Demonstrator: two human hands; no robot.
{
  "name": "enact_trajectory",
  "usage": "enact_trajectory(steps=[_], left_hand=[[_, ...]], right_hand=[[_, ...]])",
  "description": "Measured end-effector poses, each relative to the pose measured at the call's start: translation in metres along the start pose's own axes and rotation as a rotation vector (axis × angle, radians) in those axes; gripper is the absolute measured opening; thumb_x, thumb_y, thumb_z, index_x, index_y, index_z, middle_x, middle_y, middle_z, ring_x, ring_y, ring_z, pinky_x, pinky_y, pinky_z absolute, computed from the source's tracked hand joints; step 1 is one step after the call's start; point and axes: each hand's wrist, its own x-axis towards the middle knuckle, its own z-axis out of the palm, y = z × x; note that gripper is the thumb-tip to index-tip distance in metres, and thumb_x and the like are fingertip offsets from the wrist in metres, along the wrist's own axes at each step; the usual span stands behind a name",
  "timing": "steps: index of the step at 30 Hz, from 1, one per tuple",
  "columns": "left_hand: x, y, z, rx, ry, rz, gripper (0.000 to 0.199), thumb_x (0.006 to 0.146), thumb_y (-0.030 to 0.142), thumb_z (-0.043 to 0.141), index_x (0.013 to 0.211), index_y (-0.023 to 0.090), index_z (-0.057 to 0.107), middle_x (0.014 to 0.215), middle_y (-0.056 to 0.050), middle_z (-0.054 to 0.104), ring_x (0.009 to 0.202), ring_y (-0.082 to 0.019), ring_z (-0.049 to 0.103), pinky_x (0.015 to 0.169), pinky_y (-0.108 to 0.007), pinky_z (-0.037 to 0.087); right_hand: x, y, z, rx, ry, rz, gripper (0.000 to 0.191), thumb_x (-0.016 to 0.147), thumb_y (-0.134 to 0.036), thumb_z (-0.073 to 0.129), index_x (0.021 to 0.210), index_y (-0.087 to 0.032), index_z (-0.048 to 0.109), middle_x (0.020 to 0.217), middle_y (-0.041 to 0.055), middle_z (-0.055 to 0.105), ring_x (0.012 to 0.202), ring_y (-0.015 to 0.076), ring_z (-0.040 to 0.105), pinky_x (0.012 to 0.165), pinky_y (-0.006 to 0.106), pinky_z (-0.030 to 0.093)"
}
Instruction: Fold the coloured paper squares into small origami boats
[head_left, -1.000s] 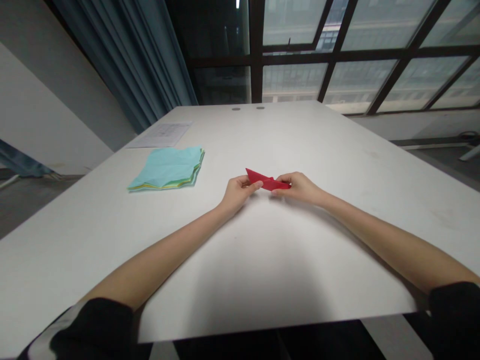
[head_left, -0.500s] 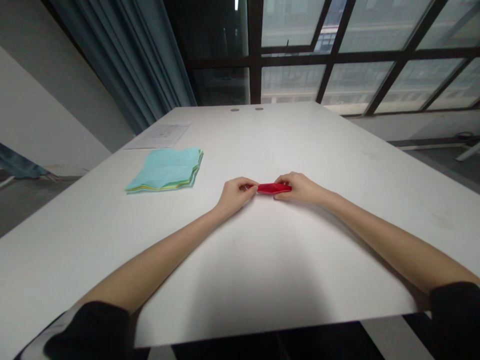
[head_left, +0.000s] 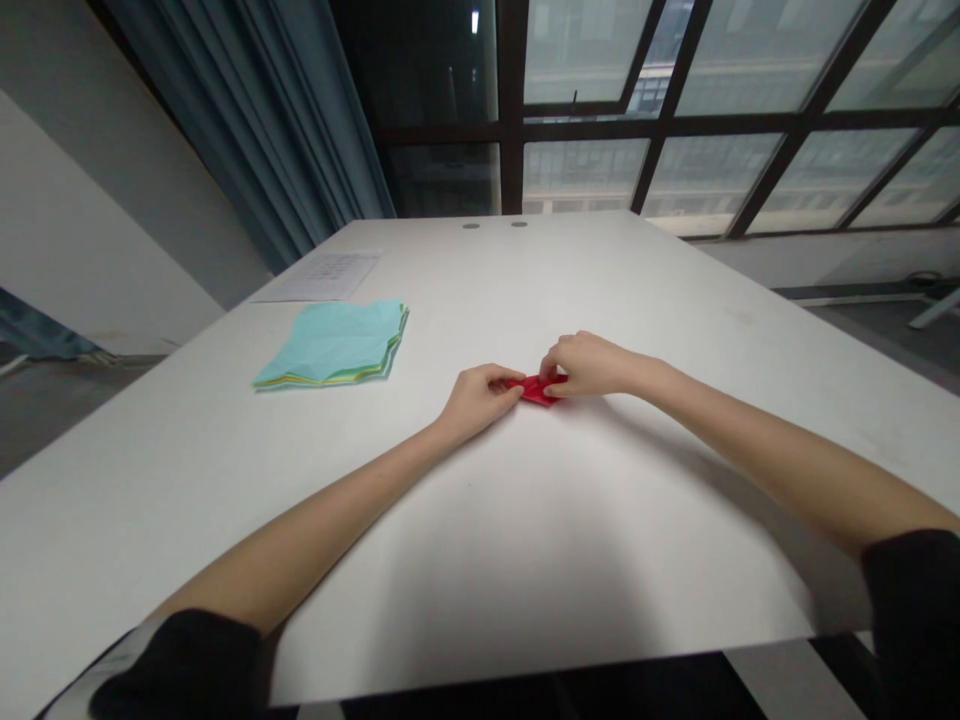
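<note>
A small folded piece of red paper lies between my hands over the middle of the white table. My left hand pinches its left end between thumb and fingers. At the right end, my right hand has its thumb and fingertips closed on the paper from above. The fingers cover both ends of the red piece, so its full shape is hidden.
The white table spreads all around the hands. Left of them lies a stack of light blue, yellow and green sheets, with a printed paper behind it. Blue curtains and windows stand beyond.
My right hand has shifted slightly left and up, with its fingers now more on top of the red paper. The red piece sits a little lower in view and is tilted.
</note>
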Motion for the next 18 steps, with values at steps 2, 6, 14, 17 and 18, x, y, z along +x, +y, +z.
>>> enact_trajectory(steps=[2, 6, 14, 17, 18], left_hand=[[0.000, -0.001, -0.001, 0.001, -0.002, 0.000, 0.023, 0.073, 0.023, 0.060, 0.092, 0.014, 0.070, 0.090, -0.006, 0.071, 0.077, -0.016, 0.064, 0.072, -0.028, 0.050], [0.001, -0.004, -0.002, -0.006, -0.003, 0.005, 0.024, 0.073, 0.024, 0.060, 0.093, 0.015, 0.070, 0.089, -0.006, 0.071, 0.076, -0.016, 0.063, 0.072, -0.027, 0.050], [0.000, 0.003, 0.001, 0.050, -0.019, 0.018, 0.024, 0.074, 0.027, 0.060, 0.094, 0.017, 0.070, 0.087, -0.004, 0.070, 0.072, -0.015, 0.061, 0.068, -0.026, 0.049], [0.000, 0.006, 0.000, 0.076, 0.008, 0.027, 0.029, 0.077, 0.032, 0.058, 0.101, 0.017, 0.066, 0.089, -0.004, 0.069, 0.071, -0.014, 0.061, 0.067, -0.026, 0.049], [0.001, 0.006, -0.001, 0.090, 0.026, 0.032, 0.032, 0.080, 0.034, 0.055, 0.105, 0.017, 0.063, 0.090, -0.004, 0.068, 0.072, -0.014, 0.061, 0.068, -0.027, 0.049]], right_hand=[[0.006, -0.005, 0.000, -0.089, -0.048, -0.003, 0.020, 0.074, -0.028, 0.052, 0.081, -0.022, 0.070, 0.077, 0.0041, 0.071, 0.071, 0.0196, 0.063, 0.063, 0.030, 0.037], [0.015, -0.011, 0.003, -0.224, -0.116, 0.008, 0.021, 0.073, -0.024, 0.049, 0.076, -0.018, 0.069, 0.074, 0.0088, 0.070, 0.071, 0.0223, 0.064, 0.060, 0.031, 0.036], [0.019, -0.016, 0.004, -0.274, -0.171, 0.030, 0.029, 0.072, -0.026, 0.050, 0.090, -0.014, 0.070, 0.081, 0.0142, 0.070, 0.079, 0.0248, 0.065, 0.061, 0.030, 0.038], [0.016, -0.011, -0.002, -0.253, -0.200, 0.019, 0.029, 0.072, -0.027, 0.050, 0.090, -0.015, 0.070, 0.083, 0.0132, 0.070, 0.077, 0.0232, 0.064, 0.060, 0.029, 0.037], [0.015, -0.005, -0.005, -0.246, -0.207, 0.021, 0.028, 0.071, -0.026, 0.051, 0.090, -0.016, 0.070, 0.085, 0.0125, 0.070, 0.076, 0.0225, 0.064, 0.060, 0.028, 0.037]])
